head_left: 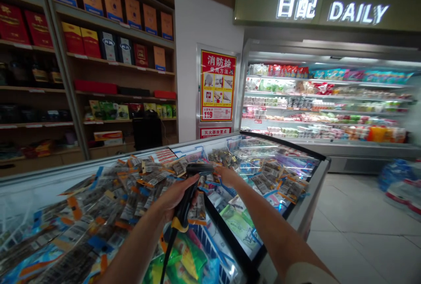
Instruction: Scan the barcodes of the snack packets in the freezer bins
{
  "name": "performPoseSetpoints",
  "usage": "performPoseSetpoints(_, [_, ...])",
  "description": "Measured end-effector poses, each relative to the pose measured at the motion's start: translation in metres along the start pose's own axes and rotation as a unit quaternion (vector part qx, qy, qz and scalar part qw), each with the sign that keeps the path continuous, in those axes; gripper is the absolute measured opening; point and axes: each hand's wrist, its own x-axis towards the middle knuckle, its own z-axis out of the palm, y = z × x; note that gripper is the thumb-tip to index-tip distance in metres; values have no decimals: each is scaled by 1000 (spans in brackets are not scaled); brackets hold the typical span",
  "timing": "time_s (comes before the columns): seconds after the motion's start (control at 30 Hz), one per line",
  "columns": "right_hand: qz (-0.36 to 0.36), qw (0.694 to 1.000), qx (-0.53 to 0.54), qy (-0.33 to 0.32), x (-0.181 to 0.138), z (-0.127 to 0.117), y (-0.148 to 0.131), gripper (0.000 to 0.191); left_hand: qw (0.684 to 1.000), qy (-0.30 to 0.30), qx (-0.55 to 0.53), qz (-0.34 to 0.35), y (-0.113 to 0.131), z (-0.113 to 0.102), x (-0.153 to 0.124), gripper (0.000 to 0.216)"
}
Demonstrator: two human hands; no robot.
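Head view shows a freezer (312,194) heaped with packets (151,178), green bags (189,255) against a blue basket (209,249), the left hand (175,195) clasping a black scanner (186,203) above, the right hand (226,176) by its tip, finger grip unclear, and stocked refrigerated shelves (329,89) beyond tiled floor (348,209).

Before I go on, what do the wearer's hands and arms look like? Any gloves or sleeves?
The left hand and right hand are ungloved, with no watch visible. A pale sleeve shows on the right arm; no left sleeve is in view.
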Motion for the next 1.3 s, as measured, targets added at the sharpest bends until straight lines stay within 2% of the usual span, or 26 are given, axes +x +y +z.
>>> performPoseSetpoints(0.17, [33, 999, -30, -10, -22, -2, 2, 43, 1000, -8, -14, 5, 2, 1, -2, 36])
performPoseSetpoints(0.3, [63, 997, -30, -12, -45, -15, 2, 31, 1000, -7, -7, -6, 4, 4, -4, 37])
performPoseSetpoints(0.43, [78, 997, 15, -8, -55, -27, 0, 50, 1000, -15, 9, 3, 4, 7, -5, 37])
performPoseSetpoints(0.53, [81, 994, 70, -19, -55, -26, 2, 61, 999, -23, 20, -10, 3, 10, -6, 37])
performPoseSetpoints(0.6, [98, 989, 109, -28, -53, -24, 7, 51, 999, -31, 23, -17, 3, 12, -7, 37])
performPoseSetpoints(0.67, [121, 981, 149, -27, -53, -22, 16, 33, 999, -38, 22, -16, 2, 14, -7, 36])
performPoseSetpoints(0.77, [164, 962, 215, 30, -54, -18, 32, 17, 999, -35, 23, -9, 0, 15, -7, 35])
performPoseSetpoints(0.9, [218, 909, 313, 168, -54, -2, 39, 22, 999, -40, 28, -8, -2, 17, -6, 37])
performPoseSetpoints(1.0, [233, 865, 375, 239, -50, 15, 35, 25, 998, -55, 23, -10, -3, 21, -6, 38])
performPoseSetpoints(1.13, [243, 823, 424, 290, -47, 29, 35, 26, 998, -53, 24, -28, -5, 24, -6, 38])
performPoseSetpoints(1.3, [247, 804, 440, 314, -50, 34, 42, 25, 997, -64, 10, -33, -6, 25, -6, 37])
